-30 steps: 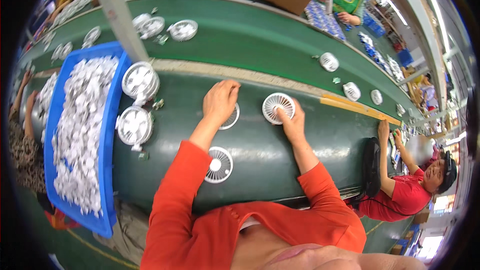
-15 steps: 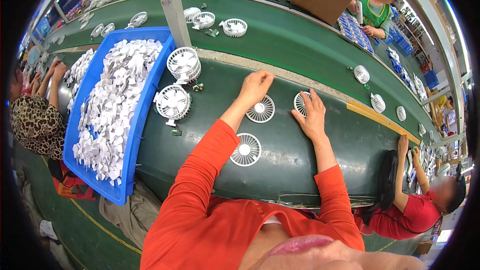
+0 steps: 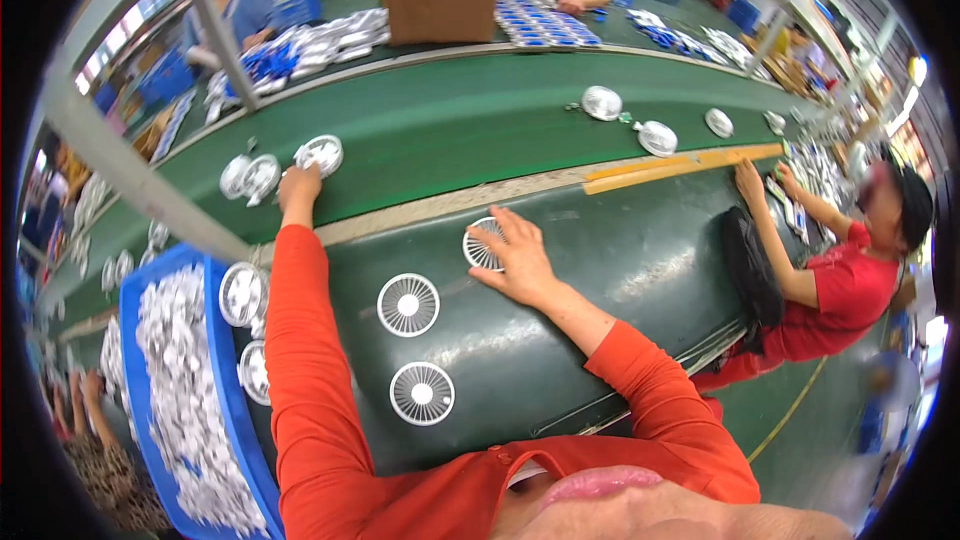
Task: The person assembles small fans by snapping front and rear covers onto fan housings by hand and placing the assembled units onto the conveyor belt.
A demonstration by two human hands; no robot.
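1. Far left there's the blue bin (image 3: 232,410), a plastic crate heaped with small white plastic bits, and a couple of round fan housings sit at its inner edge.
2. My left hand (image 3: 299,187) is way out on the green belt (image 3: 450,130), arm stretched fully straight in the orange sleeve. Fingers are curled at the rim of a white fan (image 3: 321,154). They touch it, but I can't tell if I've really gripped it.
3. Two round white grilles (image 3: 408,305) with spoked slats lie flat on the dark green mat (image 3: 620,270) between my arms, one nearer me than the other.
4. My right hand (image 3: 517,258) is spread wide and flat, palm down, on a third grille (image 3: 482,246), covering its right half. Elbow is bent, forearm angling back toward me.
5. Over right, a person in red leans on the mat's edge.
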